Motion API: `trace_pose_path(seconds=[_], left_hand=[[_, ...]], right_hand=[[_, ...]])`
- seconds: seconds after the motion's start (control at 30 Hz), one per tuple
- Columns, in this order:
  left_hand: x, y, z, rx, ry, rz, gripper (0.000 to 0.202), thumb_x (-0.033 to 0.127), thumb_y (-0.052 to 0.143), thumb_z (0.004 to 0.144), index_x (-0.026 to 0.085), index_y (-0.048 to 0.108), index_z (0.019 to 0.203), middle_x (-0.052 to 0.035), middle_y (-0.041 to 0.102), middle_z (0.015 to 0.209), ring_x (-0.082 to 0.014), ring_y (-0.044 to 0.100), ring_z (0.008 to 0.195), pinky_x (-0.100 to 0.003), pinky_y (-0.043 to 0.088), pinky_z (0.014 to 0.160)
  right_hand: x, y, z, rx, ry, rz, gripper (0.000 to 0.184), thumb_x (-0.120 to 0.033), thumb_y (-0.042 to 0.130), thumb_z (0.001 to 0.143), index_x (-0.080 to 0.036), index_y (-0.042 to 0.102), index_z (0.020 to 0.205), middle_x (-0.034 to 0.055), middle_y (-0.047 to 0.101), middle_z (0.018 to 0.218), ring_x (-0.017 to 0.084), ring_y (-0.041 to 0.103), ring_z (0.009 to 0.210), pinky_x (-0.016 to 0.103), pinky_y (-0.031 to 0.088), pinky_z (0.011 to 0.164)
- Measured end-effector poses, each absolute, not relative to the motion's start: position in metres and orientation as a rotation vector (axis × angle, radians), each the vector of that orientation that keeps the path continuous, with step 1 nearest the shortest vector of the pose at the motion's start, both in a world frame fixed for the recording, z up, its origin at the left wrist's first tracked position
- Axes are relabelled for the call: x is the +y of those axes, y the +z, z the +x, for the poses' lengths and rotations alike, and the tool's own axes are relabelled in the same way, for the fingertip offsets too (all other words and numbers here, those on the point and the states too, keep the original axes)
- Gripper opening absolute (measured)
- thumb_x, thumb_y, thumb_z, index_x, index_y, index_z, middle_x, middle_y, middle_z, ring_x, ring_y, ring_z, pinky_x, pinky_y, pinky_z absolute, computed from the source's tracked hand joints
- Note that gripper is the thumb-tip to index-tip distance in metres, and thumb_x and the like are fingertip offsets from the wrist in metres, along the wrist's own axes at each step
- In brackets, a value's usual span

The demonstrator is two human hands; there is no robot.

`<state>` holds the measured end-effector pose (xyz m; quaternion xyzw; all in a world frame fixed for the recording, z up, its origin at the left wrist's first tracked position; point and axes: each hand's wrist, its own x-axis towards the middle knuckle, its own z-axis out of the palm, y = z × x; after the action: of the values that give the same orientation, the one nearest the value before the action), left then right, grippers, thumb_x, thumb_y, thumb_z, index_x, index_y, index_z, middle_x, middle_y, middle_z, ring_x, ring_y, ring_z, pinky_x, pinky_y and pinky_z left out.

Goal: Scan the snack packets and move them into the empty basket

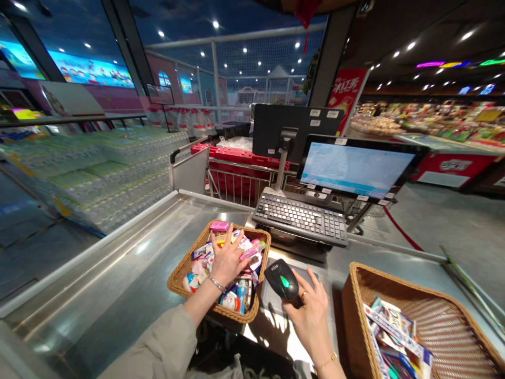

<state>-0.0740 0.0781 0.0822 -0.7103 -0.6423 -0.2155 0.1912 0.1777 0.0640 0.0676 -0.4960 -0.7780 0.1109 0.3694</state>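
Note:
My left hand [228, 258] lies with fingers spread on the heap of small colourful packets [240, 295] in a wicker basket [179, 276] on the steel counter. It touches the packets but grips none that I can see. My right hand [310, 310] is closed around a black handheld barcode scanner [282, 278] with a green light, held just right of that basket. A bracelet sits on each wrist.
A larger wicker basket [355, 316] at the right holds a few flat packets [394, 329]. Behind stand a keyboard [302, 217], a touchscreen [353, 169] and a second monitor [292, 129]. Stacked bottled water [98, 173] fills the left; the steel counter [118, 284] stretches left.

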Motion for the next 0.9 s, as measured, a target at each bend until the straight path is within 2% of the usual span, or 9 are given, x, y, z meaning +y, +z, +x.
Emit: trace_pose_path(seconds=[0.2, 0.4, 0.67, 0.9], left_hand=[[0.078, 0.083, -0.073, -1.799, -0.614, -1.997, 0.025, 0.041, 0.066, 0.083, 0.022, 0.068, 0.067, -0.0022, 0.053, 0.142, -0.0389, 0.024, 0.144, -0.075, -0.012, 0.107], [0.081, 0.086, -0.069, -1.776, -0.631, -2.007, 0.019, 0.039, 0.067, 0.082, 0.023, 0.069, 0.072, -0.0038, 0.054, 0.140, -0.0386, 0.024, 0.144, -0.075, -0.015, 0.105], [0.087, 0.090, -0.054, -1.730, -0.667, -2.050, 0.019, 0.037, 0.067, 0.083, 0.023, 0.068, 0.070, -0.0029, 0.056, 0.139, -0.0375, 0.027, 0.143, -0.075, -0.010, 0.108], [0.096, 0.092, -0.040, -1.696, -0.698, -2.075, 0.020, 0.038, 0.069, 0.081, 0.024, 0.068, 0.068, -0.0019, 0.058, 0.137, -0.0372, 0.031, 0.141, -0.072, -0.014, 0.108]], right_hand=[[0.064, 0.068, 0.179, -1.975, 0.234, -1.241, 0.018, -0.025, 0.064, 0.068, -0.023, 0.072, 0.084, 0.0040, 0.068, 0.118, 0.038, 0.041, 0.132, 0.062, 0.034, 0.104], [0.063, 0.071, 0.185, -1.911, 0.220, -1.210, 0.027, -0.025, 0.061, 0.071, -0.022, 0.072, 0.096, 0.0057, 0.067, 0.121, 0.035, 0.041, 0.132, 0.059, 0.038, 0.104], [0.061, 0.065, 0.199, -1.846, 0.235, -1.262, 0.030, -0.022, 0.060, 0.071, -0.022, 0.072, 0.098, 0.0060, 0.066, 0.123, 0.033, 0.040, 0.134, 0.056, 0.038, 0.105], [0.060, 0.066, 0.212, -1.793, 0.231, -1.316, 0.030, -0.023, 0.061, 0.072, -0.022, 0.071, 0.100, 0.0059, 0.066, 0.123, 0.032, 0.041, 0.134, 0.056, 0.037, 0.107]])
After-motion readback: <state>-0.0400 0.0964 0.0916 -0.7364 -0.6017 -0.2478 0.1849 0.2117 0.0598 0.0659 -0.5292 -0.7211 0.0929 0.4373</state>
